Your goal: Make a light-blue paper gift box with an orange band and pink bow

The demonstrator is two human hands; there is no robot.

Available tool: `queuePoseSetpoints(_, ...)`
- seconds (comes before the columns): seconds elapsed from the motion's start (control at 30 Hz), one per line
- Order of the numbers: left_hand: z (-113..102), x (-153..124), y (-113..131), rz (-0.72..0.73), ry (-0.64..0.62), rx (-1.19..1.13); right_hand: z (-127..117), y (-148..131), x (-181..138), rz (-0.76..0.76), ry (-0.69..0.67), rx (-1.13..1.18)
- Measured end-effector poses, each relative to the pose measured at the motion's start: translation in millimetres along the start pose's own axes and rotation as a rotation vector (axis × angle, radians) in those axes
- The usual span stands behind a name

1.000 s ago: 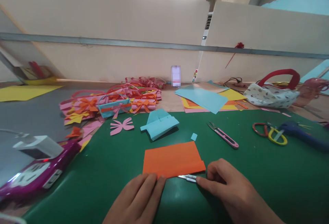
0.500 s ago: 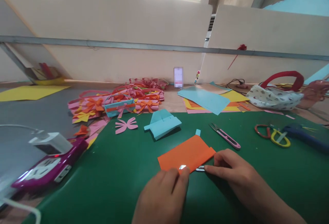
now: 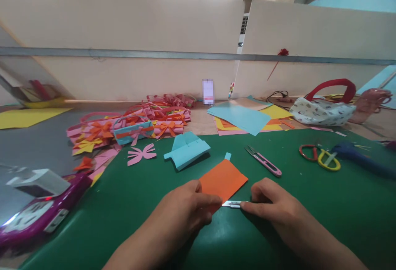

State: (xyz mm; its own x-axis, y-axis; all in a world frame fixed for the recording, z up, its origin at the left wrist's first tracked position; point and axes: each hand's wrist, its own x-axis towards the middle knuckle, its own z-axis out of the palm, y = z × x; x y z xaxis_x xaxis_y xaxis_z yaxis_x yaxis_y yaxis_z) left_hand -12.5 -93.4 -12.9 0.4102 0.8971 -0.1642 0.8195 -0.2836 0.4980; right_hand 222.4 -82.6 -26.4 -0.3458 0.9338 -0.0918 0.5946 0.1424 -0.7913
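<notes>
My left hand is closed on the left end of a folded orange paper, thumb and fingers pinching its lower edge. In my right hand is a slim silver craft knife, its handle mostly hidden under the fingers. The knife's metal tip lies against the lower edge of the orange paper, close to my left fingertips. Just behind the paper lies a small light-blue scrap. A folded light-blue paper and a pair of pink thread snips lie farther back.
On the green mat, scissors lie at right beside a dark blue tool. A pink paper bow and a pile of paper bags are at left. Behind are coloured sheets, a phone and a purple power strip left.
My left hand has shifted from pressing the paper's front edge to gripping its left end. More of the knife's metal shows in front of the paper. The view has turned slightly right.
</notes>
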Motion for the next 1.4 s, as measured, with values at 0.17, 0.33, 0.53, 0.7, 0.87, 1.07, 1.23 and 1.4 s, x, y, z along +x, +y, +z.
queuePoseSetpoints(0.17,1.5,-0.2,-2.7,0.004,-0.001,-0.024,3.2,-6.1,-3.4,0.050,-0.039,0.067)
queuePoseSetpoints(0.33,-0.6,-2.2,-2.1,0.017,-0.020,-0.004,5.1,-7.5,-5.9,0.166,-0.033,0.104)
queuePoseSetpoints(0.53,-12.5,-4.5,0.5,0.093,-0.077,-0.073,16.5,-23.6,-0.1,0.118,-0.108,0.130)
queuePoseSetpoints(0.7,-29.7,-1.7,3.5,0.105,-0.153,-0.110,25.1,-34.2,0.7,0.114,-0.125,0.119)
queuePoseSetpoints(0.87,-36.5,3.8,-2.4,0.022,-0.199,-0.065,23.3,-32.0,1.1,0.066,-0.137,0.095)
queuePoseSetpoints(1.07,-38.5,4.2,1.3,0.100,-0.230,-0.130,33.8,-32.3,0.9,0.032,-0.191,0.088)
queuePoseSetpoints(1.23,-29.9,3.3,-2.3,0.058,-0.147,-0.082,25.7,-24.4,-13.5,-0.059,-0.252,0.007)
queuePoseSetpoints(1.4,-23.8,1.4,-2.6,0.052,-0.096,-0.097,-48.3,27.1,-12.9,-0.259,0.335,-0.307)
